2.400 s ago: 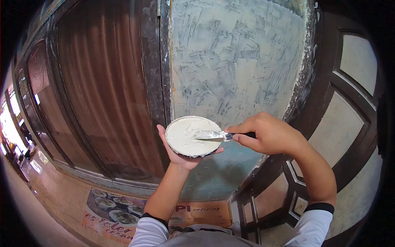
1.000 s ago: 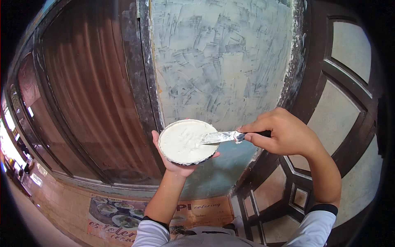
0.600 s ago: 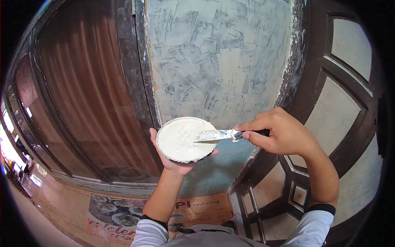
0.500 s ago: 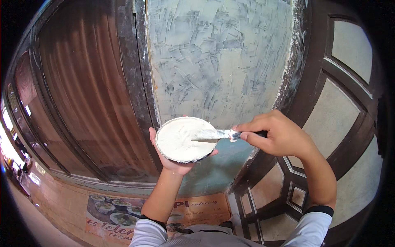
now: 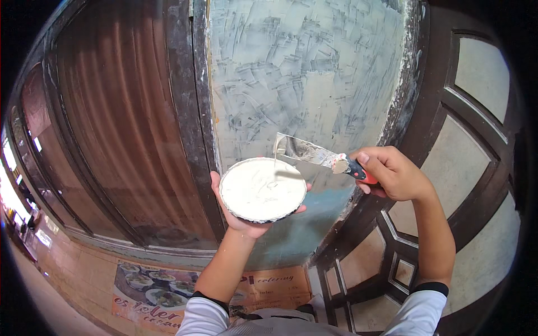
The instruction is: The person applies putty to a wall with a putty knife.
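Observation:
My left hand [image 5: 246,225] cups a round, dark-rimmed bowl [image 5: 269,219] from beneath, its fingertips showing at the far side. Thick white paste [image 5: 260,190] fills the bowl nearly to the rim. In my right hand [image 5: 392,173] is a putty knife [image 5: 308,151] with a black-and-red handle, gripped with the fingers wrapped round it. Its metal blade is smeared with paste and tilts up over the bowl's far right edge. A thin strand of paste seems to hang from the blade's tip toward the bowl.
Ahead stands a wall panel [image 5: 308,73] covered in patchy white and grey strokes, bluish lower down. A dark frame with a brown curtain [image 5: 117,123] is at left. Dark panelled wood [image 5: 431,112] rises at right. A printed banner [image 5: 151,291] lies on the tiled floor below.
The putty knife has come up out of the paste and tilted, moving slightly right with my right hand. The bowl has shifted a little to the right in view.

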Motion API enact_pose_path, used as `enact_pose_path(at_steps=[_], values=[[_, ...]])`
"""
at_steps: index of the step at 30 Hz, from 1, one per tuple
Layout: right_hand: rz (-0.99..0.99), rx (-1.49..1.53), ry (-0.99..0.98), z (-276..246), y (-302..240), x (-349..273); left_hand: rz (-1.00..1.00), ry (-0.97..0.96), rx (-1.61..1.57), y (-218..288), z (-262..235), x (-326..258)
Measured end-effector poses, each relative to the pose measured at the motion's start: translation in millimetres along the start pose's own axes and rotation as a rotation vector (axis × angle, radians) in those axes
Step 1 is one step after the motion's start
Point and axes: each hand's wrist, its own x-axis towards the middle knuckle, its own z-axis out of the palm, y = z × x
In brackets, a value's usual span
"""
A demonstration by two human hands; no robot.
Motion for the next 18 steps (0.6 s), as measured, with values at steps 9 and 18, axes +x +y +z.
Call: enact_pose_path(at_steps=[9,18], values=[[-0.615,-0.498,0.406,27.3,10.3,7.6,0.035,0.059,0.076,6.5,5.0,10.8],[-0.782,-1.219,0.876,37.9,27.3,19.1,-0.017,-0.057,-0.024,8.9,11.8,25.3]])
